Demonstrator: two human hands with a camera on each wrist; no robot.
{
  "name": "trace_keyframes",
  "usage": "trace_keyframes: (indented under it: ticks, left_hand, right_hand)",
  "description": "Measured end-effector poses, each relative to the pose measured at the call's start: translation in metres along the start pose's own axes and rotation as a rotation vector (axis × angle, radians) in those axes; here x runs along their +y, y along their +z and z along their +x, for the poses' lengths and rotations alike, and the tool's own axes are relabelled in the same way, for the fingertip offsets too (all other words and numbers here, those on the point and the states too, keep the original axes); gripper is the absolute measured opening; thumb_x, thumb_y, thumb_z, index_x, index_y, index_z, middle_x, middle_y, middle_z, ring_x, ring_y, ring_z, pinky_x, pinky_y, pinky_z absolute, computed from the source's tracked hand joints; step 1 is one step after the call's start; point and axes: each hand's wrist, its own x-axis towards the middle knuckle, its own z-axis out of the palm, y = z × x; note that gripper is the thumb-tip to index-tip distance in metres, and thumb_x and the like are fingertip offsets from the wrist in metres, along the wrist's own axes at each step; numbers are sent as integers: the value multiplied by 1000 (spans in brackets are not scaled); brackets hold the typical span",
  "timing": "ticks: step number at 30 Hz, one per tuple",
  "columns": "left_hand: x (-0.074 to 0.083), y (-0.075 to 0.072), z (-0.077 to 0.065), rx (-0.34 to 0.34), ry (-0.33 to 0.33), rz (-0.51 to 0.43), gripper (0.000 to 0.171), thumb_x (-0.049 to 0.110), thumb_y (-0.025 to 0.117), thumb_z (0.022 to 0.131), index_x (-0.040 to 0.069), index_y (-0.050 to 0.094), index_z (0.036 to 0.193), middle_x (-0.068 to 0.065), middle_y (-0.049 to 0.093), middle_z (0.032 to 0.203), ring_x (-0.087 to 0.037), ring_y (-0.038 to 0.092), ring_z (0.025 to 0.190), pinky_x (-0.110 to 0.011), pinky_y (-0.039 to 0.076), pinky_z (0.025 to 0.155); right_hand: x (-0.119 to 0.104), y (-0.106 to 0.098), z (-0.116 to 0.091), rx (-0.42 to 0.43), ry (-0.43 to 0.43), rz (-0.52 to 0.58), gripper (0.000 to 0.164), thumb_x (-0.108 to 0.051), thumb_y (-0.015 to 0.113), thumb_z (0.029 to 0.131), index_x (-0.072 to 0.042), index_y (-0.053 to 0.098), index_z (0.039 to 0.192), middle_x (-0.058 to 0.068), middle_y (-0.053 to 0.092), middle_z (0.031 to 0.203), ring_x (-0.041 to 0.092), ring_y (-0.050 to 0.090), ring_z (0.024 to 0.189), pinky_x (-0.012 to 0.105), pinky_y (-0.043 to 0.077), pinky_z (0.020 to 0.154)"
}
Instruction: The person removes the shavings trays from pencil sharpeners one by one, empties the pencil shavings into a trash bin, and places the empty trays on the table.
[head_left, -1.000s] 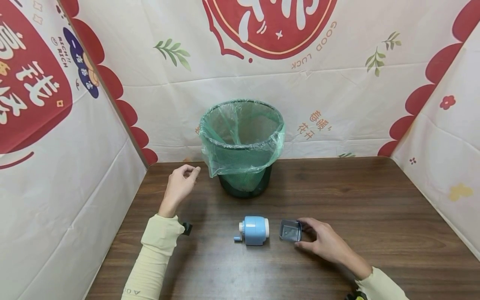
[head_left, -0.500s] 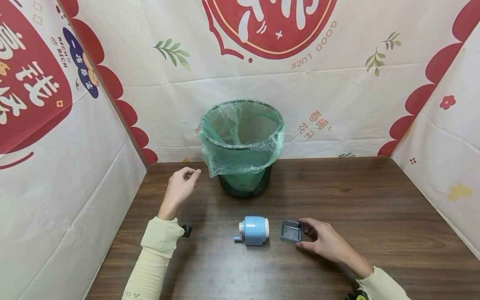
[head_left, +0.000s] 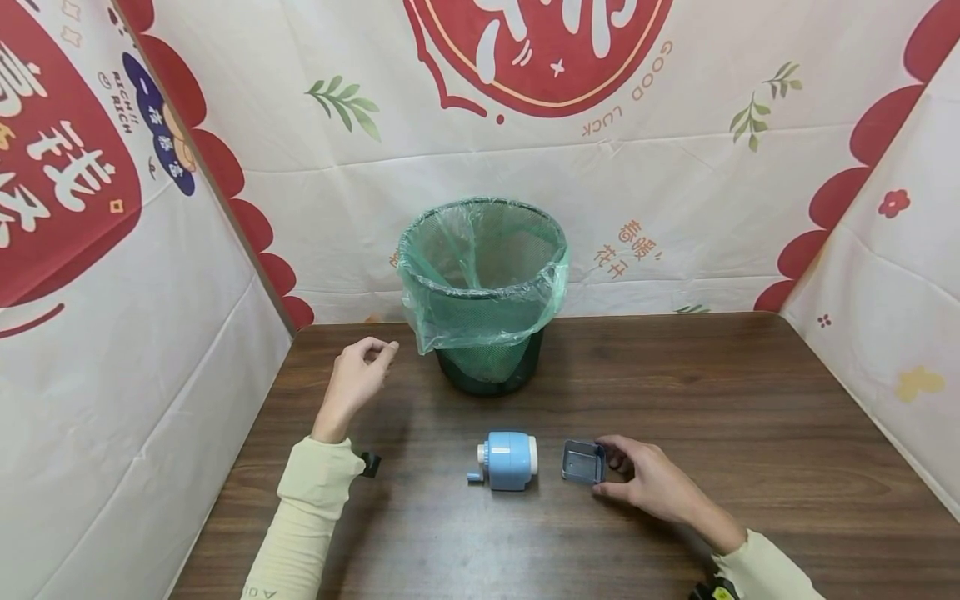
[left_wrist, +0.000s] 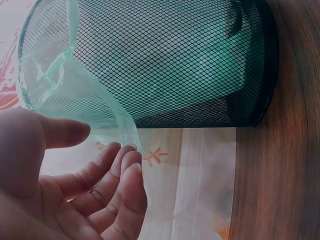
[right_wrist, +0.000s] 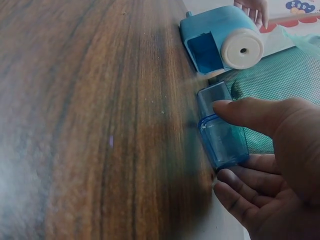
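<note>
A light-blue crank pencil sharpener (head_left: 510, 461) rests on the table with its white disc end facing right; the right wrist view shows an opening in its body. To its right is its clear bluish shavings drawer (head_left: 581, 462), lying low on the tabletop, open side up. My right hand (head_left: 648, 479) holds the drawer's right end between thumb and fingers. My left hand (head_left: 356, 379) hovers left of the bin with loosely curled fingers and nothing in them. In the left wrist view, its fingertips overlap the hanging edge of the green bag (left_wrist: 95, 95).
A dark mesh waste bin (head_left: 487, 375) lined with the green plastic bag stands behind the sharpener, near the back wall. Printed cloth (head_left: 675, 208) closes off the back and both sides of the brown wooden table (head_left: 712, 375).
The drawer has gone from tilted to lying flatter and shifted slightly right in my right hand. My left hand stays almost still, and the sharpener has not moved.
</note>
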Motion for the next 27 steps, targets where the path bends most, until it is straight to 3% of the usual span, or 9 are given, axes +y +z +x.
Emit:
trace_keyframes:
  ticks: [8,21,27]
  left_hand:
    - [-4,1,0,-11,-16,-15,36,41,57,100,8,70,106,-8,70,92,-15,65,71,-29,52,64]
    - [-6,-2,-2,-23,-27,-4,41,43,56,100,6,69,112,-10,71,94,-17,67,75,-28,54,64]
    - [-8,-8,-3,-17,-20,33,42,43,55,100,7,68,116,-12,72,102,-21,70,85,-35,56,72]
  right_hand:
    - [2,0,1,-2,-1,-6,59,-27,87,74,0,62,121,-3,63,86,8,59,78,25,52,67]
    - [2,-5,0,-11,8,12,64,-28,86,77,4,59,125,-1,65,92,11,63,83,27,54,72]
    - [1,-17,0,99,-30,-28,53,-26,79,85,4,61,124,7,70,103,18,67,87,34,57,76]
